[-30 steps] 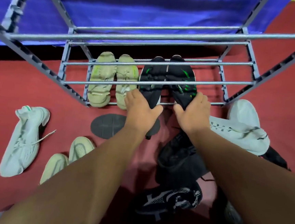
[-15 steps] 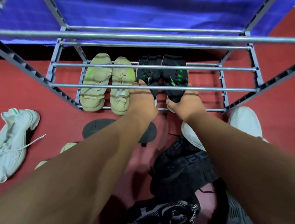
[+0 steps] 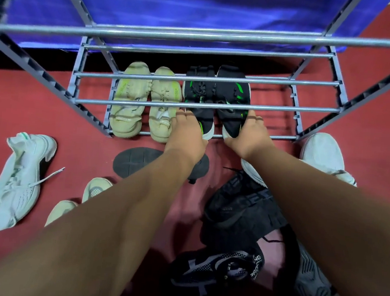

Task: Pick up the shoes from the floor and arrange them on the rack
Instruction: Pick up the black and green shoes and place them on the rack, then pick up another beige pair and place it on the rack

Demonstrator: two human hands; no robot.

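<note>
**Red floor (image 3: 28,100), grey rack (image 3: 199,35): two hands at the heels of a black-and-green pair**

The red floor fills most of the frame. A blue cloth (image 3: 201,4) runs across the top, behind the rack's metal bars. On the lowest tier, in the middle of the frame, a beige pair (image 3: 127,87) stands to the left. Just right of it are the left black-and-green shoe (image 3: 200,94) and the right black-and-green shoe (image 3: 232,97), side by side with toes toward the top of the frame.

The left hand (image 3: 186,133) lies over the heel of the left black-and-green shoe, fingers reaching forward beside the beige pair. I cannot tell whether its grip closes on the shoe or only rests there. The right hand (image 3: 249,135) has its grip on the heel of the right black-and-green shoe, with the thumb at the near end and the fingers along the shoe's right flank.

More shoes lie on the floor:
- A white sneaker (image 3: 19,179) is on its side at the left edge.
- Two beige shoes (image 3: 96,186) sit at lower left, partly behind the left forearm.
- A black sole (image 3: 136,161) faces up just below the rack.
- A heap of black shoes (image 3: 242,211) lies right of centre.
- A black mesh shoe (image 3: 216,267) sits near the bottom edge.
- A white shoe (image 3: 323,154) rests beside the rack's right corner post.
</note>
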